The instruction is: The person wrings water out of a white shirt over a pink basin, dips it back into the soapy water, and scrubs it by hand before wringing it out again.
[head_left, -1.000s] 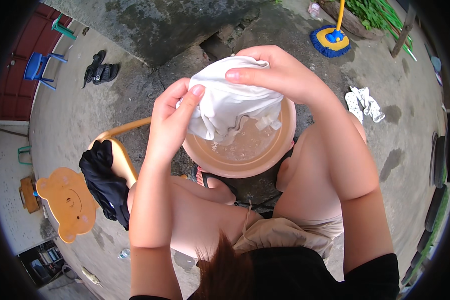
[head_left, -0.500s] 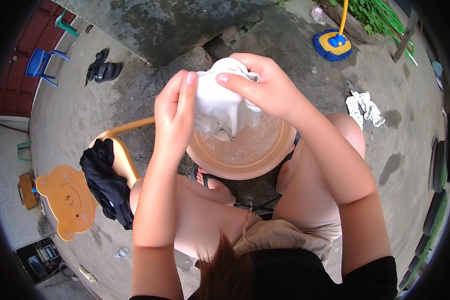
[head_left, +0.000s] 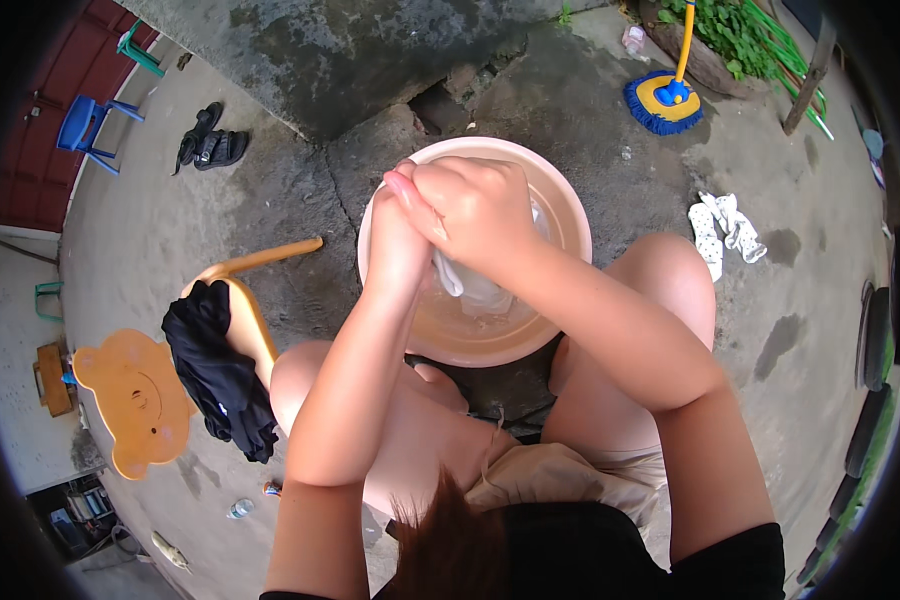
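Both hands are pressed together over a round pale-pink basin [head_left: 482, 357] with cloudy water in it. My left hand [head_left: 395, 235] is closed around a bunched, wet white cloth [head_left: 449, 276]. My right hand [head_left: 478, 200] is wrapped over the left one and grips the same cloth. Most of the cloth is hidden by the fingers. A twisted end of it hangs below the hands toward the water. Whitish shapes show in the basin under my right wrist, but I cannot tell whether they are foam or fabric. The basin stands on the ground between my feet.
Left of me stands a yellow chair [head_left: 255, 320] with a bear-shaped part [head_left: 135, 400] and black clothing [head_left: 215, 370] over it. White spotted socks [head_left: 738, 230] lie on the concrete at right. A blue-fringed mop [head_left: 665, 103], black sandals [head_left: 212, 140] and a blue chair [head_left: 88, 128] are farther off.
The white cloth was held up and spread between both hands. Now the hands have come together and lower, squeezing it into a bunch over the basin.
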`<move>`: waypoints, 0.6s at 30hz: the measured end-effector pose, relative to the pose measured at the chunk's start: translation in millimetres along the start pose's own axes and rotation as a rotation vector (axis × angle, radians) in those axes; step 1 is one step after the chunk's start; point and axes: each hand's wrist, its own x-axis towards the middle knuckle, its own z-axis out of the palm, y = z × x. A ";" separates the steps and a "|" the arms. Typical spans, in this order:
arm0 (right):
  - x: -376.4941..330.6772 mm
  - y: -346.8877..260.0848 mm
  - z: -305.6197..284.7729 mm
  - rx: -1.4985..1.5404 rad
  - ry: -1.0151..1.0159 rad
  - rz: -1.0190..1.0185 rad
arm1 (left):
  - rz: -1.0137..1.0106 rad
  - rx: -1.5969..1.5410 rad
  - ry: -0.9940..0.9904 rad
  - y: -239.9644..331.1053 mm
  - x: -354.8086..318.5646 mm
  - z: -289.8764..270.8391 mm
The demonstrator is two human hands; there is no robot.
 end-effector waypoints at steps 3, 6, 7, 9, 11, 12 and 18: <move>19.8 36.4 -1.0 -0.123 -0.067 0.147 | -0.125 0.192 0.053 0.8 -9.5 11.8; 4.1 21.9 3.7 -0.011 -0.081 0.130 | -0.127 0.133 0.063 6.3 -3.9 6.6; -1.7 10.5 1.3 0.044 -0.056 0.056 | -0.119 0.095 0.065 8.0 1.3 1.7; -1.8 4.5 -4.3 -0.029 -0.181 0.080 | -0.078 0.008 -0.033 -2.6 9.7 -9.2; 12.4 24.2 1.2 -0.097 -0.088 0.184 | -0.113 0.247 0.075 2.0 1.4 4.5; 11.8 25.2 0.2 -0.099 -0.090 0.180 | -0.089 0.360 0.037 -2.7 -2.0 5.4; 2.7 9.4 1.8 -0.004 -0.120 0.141 | -0.085 0.161 0.023 7.7 6.8 -5.2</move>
